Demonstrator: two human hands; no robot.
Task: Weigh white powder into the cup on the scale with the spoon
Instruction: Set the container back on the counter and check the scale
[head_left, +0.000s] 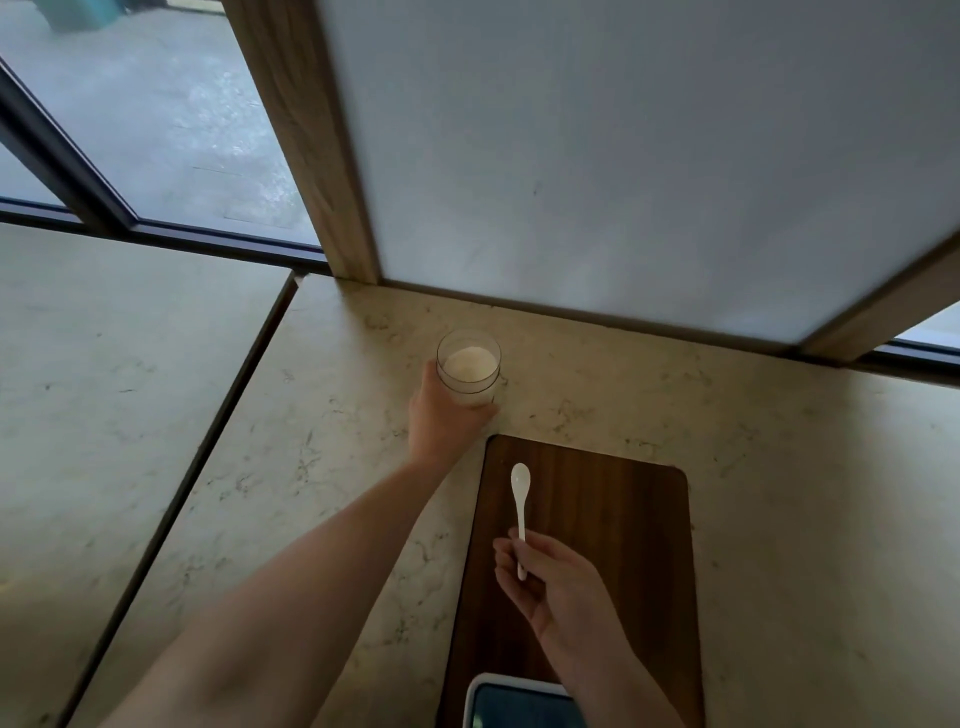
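Observation:
A clear cup (468, 366) partly filled with white powder stands on the marble counter near the back wall. My left hand (441, 415) is wrapped around its near side. A white spoon (520, 499) points away from me over the dark wooden board (623, 519), its bowl empty as far as I can see. My right hand (550, 582) pinches the spoon's handle end. At the bottom edge the corner of the scale (519, 704), white-rimmed with a dark top, lies on the board, with no cup on the part that shows.
The marble counter (779, 493) runs right and left, with a seam and a second slab (104, 389) on the left. A frosted panel in a wooden frame (623, 156) rises behind the cup. A window (156, 114) is at the back left.

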